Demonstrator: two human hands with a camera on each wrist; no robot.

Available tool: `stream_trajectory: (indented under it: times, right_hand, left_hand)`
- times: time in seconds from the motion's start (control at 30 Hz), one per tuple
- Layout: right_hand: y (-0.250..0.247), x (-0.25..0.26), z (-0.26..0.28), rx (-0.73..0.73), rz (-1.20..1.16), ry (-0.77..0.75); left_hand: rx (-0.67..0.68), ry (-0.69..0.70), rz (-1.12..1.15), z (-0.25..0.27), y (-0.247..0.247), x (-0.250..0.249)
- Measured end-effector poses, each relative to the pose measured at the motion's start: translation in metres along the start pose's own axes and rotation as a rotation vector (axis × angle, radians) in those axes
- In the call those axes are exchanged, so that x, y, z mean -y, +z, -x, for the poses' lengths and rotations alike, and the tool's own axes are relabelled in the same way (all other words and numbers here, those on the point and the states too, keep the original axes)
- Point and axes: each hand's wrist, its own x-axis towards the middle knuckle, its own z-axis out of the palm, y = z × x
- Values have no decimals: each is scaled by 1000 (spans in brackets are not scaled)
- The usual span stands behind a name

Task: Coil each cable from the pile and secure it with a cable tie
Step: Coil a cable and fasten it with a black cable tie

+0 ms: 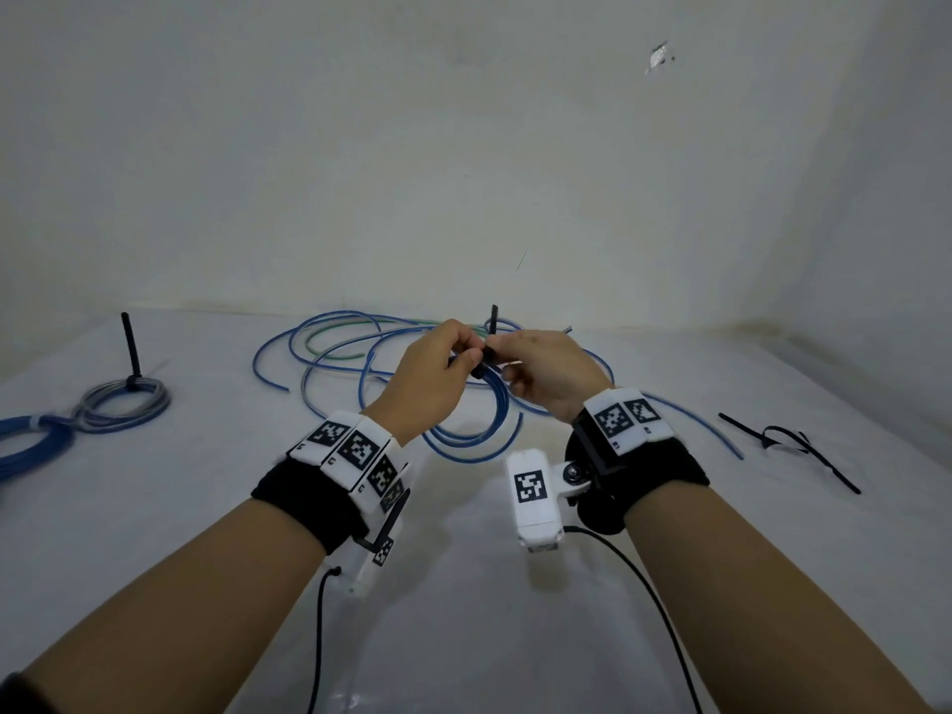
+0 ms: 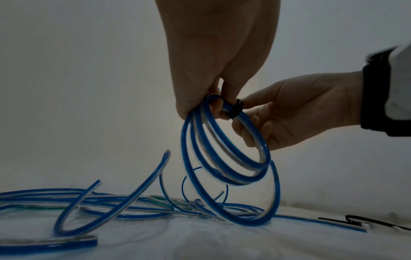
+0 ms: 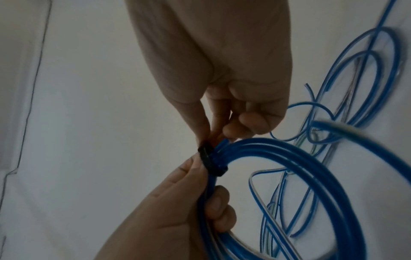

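Hands raised over the table (image 1: 463, 584); left hand (image 1: 427, 376) grips a blue coil (image 2: 224, 149); right hand (image 1: 548, 371) pinches the black cable tie (image 3: 212, 162) wrapped around it; likely next: pulling the tail snug

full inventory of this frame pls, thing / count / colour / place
held coil: 1, blue, lifted above the table between both hands
cable tie: 1, black, wrapped round the held coil, tail sticking up
loose cables: several, blue, one green, tangled on the table beyond the hands
grey coil: 1, grey, table far left, tied, black tie tail upright
blue coil: 1, blue, left edge, partly out of view
spare ties: a few, black, table right
table: 1, white
wrist rigs: 2, black bands with white marker blocks
left hand: grips the held coil
right hand: pinches the cable tie
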Motion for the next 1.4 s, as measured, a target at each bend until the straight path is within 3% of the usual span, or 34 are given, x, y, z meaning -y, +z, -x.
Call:
stream_trajectory:
  times: [0.37,0.63,0.8,0.87,0.93,1.03,1.13,1.27,1.4]
  right_hand:
    - [10,0,-6,-185,-1,-56]
    - [9,7,4,-63,-56,-126]
    - [0,-7,0,-316,280,-213]
    - [-3,-15,-1,-391,320,-162]
    - [-4,-18,1,-330,335,-55]
    - [1,-19,8,-106,166,31]
    - [1,-18,9,-78,50,-65]
    - [-1,-10,8,-172,31,-233]
    - [1,-6,9,-149,72,-344]
  left_hand:
    - [67,48,-20,2,1,-4]
    - [-61,-27,2,-3,-2,-12]
    - [-241,-147,121,-7,-9,-10]
    - [-298,-222,200,-8,-11,-9]
    - [-328,-257,262,-8,-13,-7]
    - [-335,-283,328,-8,-13,-6]
    - [-304,-270,369,-7,-13,-7]
    - [-275,-223,346,-4,-14,-4]
    - [-233,-209,345,-2,-13,-3]
